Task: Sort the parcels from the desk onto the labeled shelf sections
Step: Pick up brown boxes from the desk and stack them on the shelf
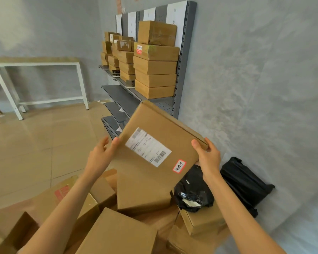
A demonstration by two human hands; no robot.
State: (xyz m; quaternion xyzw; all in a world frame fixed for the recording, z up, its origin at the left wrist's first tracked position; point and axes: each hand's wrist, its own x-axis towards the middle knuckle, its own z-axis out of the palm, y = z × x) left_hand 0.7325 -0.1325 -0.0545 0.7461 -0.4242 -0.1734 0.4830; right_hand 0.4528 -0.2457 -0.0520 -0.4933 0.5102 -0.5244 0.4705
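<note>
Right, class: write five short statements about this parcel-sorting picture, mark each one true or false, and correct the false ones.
1. The flat box is held up by both hands. True: left hand, right hand.
2. The flat box carries a red-edged sticker. True.
3. The top shelf is bare. False: cardboard boxes are stacked on it.
4. A black bag lies among the parcels below. True.
5. The white-framed table holds parcels. False: none show on it.

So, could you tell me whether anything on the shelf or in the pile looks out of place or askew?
Yes. On the shelf, the top box of the nearest stack sits skewed on the boxes below. Among the cardboard parcels below the hands, one black plastic bag lies crumpled with a torn label.
</note>
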